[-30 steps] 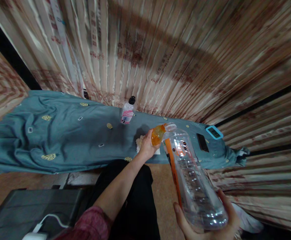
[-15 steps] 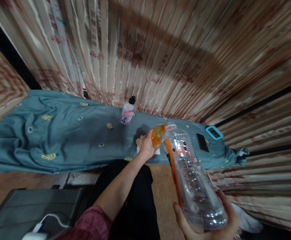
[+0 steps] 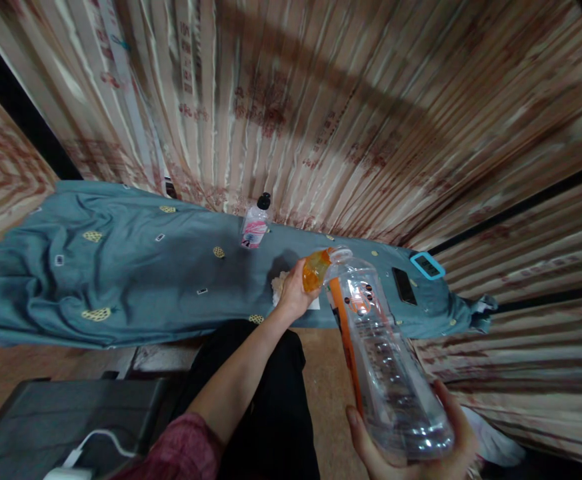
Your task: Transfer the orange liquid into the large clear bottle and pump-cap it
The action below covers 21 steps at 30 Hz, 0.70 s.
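In the head view my right hand [image 3: 415, 453] is wrapped round the base of a large clear plastic bottle [image 3: 385, 360] with an orange label. The bottle tilts, its neck pointing up and left towards my left hand [image 3: 293, 293]. Closed in my left hand is a small container with orange-yellow contents [image 3: 315, 269], its mouth against or very close to the bottle's mouth. Whether the two mouths touch I cannot tell. Beneath my left hand lies a pale crumpled item [image 3: 278, 287], partly hidden, with the edge of a white sheet [image 3: 315, 304] beside it.
A pump bottle with a black top [image 3: 255, 225] stands on the blue-green cloth [image 3: 135, 280]. To the right lie a dark phone [image 3: 404, 286] and a blue-framed digital display [image 3: 427, 265]. Pleated curtains [image 3: 291, 120] hang behind. At lower left is a grey case [image 3: 45, 413] with a white cable [image 3: 105, 433].
Nearly everything holds still. The view has shifted very slightly, and both hands keep the same grip on the bottle and the small container.
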Each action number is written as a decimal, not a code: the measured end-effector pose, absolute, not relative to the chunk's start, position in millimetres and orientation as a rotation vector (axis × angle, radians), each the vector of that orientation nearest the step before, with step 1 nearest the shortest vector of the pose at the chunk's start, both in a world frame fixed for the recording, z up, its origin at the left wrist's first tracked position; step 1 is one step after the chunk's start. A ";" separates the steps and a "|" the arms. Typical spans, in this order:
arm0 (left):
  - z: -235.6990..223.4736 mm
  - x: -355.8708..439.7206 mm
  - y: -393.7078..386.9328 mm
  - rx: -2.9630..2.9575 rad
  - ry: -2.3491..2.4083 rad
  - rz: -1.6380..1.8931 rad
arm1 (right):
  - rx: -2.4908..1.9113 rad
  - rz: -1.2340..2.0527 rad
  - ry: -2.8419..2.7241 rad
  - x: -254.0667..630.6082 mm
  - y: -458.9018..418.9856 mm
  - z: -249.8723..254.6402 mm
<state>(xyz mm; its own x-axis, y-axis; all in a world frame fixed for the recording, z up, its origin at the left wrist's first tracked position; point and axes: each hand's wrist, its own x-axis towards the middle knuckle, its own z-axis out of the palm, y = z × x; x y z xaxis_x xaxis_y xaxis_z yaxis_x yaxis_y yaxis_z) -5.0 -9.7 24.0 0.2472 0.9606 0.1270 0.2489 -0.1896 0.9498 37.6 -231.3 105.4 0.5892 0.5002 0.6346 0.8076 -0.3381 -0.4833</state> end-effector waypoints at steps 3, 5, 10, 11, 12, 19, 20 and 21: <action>24.1 -5.2 -9.8 1.636 1.166 1.016 | -2.026 -0.486 -1.010 36.6 -230.0 106.1; 24.4 -5.9 -10.0 1.634 1.149 1.020 | -2.029 -0.480 -0.992 36.5 -230.6 105.1; 26.7 -7.9 -10.8 1.629 1.106 1.014 | -2.063 -0.493 -1.011 38.2 -233.9 102.3; 27.5 -8.2 -11.0 1.630 1.110 1.012 | -2.083 -0.510 -1.005 38.4 -234.3 102.2; 28.3 -8.5 -11.3 1.633 1.120 1.009 | -2.094 -0.526 -0.997 38.6 -234.5 102.0; 29.8 -9.0 -11.5 1.643 1.157 0.973 | -2.027 -0.515 -1.030 42.0 -233.0 99.6; 29.1 -8.8 -11.2 1.639 1.147 0.975 | -2.022 -0.511 -1.039 42.7 -232.7 99.1; 28.5 -8.6 -10.9 1.635 1.138 0.981 | -2.015 -0.510 -1.051 43.3 -232.5 98.5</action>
<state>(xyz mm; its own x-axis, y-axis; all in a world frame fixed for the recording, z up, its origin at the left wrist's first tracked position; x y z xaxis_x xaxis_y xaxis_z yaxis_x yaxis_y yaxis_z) -8.6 -10.9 28.5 0.2655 0.9574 0.1138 0.2540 -0.1833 0.9497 43.3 -232.5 98.5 0.5753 0.5000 0.6473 0.8179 -0.3438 -0.4614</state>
